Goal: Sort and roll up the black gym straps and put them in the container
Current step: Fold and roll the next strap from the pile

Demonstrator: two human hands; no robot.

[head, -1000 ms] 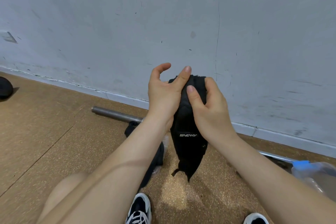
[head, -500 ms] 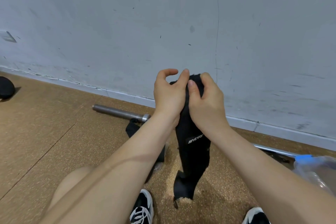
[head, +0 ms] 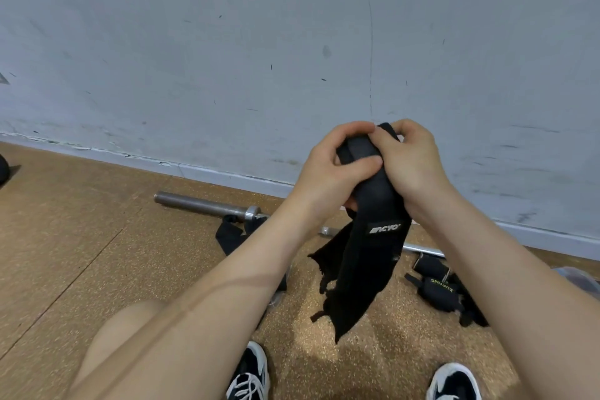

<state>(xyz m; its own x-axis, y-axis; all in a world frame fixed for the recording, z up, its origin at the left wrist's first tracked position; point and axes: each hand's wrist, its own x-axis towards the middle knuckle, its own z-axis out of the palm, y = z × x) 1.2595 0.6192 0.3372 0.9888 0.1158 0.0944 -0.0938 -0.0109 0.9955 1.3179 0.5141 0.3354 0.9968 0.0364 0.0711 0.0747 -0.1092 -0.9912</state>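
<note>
At 9 o'clock on the cork floor point(head: 81, 253), a dark object point(head: 2, 169) is cut off by the frame edge. A steel bar point(head: 207, 206) lies along the foot of the grey wall point(head: 227, 58), and a flat black strap point(head: 232, 237) rests against it, partly hidden by the left forearm. That forearm rises from 7 o'clock over a bare knee point(head: 130, 334). The left hand point(head: 331, 169) is curled tight around the upper end of the held strap point(head: 363, 256), thumb pressed across its front. The right hand point(head: 412, 159), reaching in from 4 o'clock, clenches the same end from the other side, knuckles nearly touching the left. The strap hangs between both wrists, its frayed tail in the air above the floor. At 3 o'clock, 2 rolled straps point(head: 438, 282) lie together. At 6 o'clock, 2 shoes point(head: 250, 377) show.
</note>
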